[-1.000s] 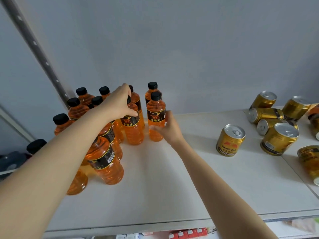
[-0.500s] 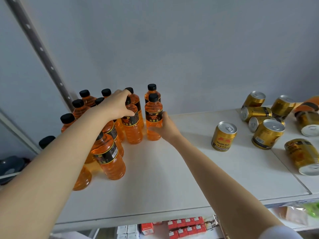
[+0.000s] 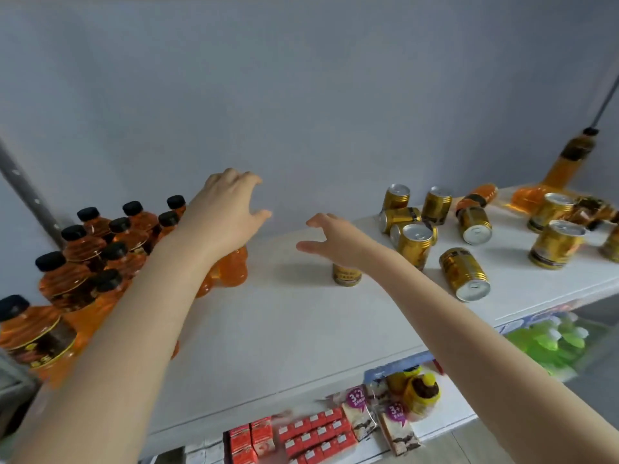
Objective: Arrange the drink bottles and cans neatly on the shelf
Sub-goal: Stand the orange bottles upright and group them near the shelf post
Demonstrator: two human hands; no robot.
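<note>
Several orange drink bottles (image 3: 83, 252) with black caps stand grouped at the left of the white shelf (image 3: 284, 329). My left hand (image 3: 224, 212) hovers above the group's right end, fingers spread, holding nothing; it hides the tops of the nearest bottles (image 3: 234, 269). My right hand (image 3: 335, 239) is open over an upright gold can (image 3: 346, 274), fingers curled and apart, not gripping it. More gold cans (image 3: 415, 242) stand or lie scattered on the right half. One orange bottle lies on its side (image 3: 475, 199), and another stands far right (image 3: 556, 175).
The grey back wall rises right behind the shelf. A perforated metal upright (image 3: 30, 199) runs along the left. Below the shelf's front edge are red cartons (image 3: 301, 437), snack packs (image 3: 395, 420) and green bottles (image 3: 552, 343).
Both hands have let go of the bottles and lifted off. My right hand has moved right, over the gold can. The view has swung right, showing more cans.
</note>
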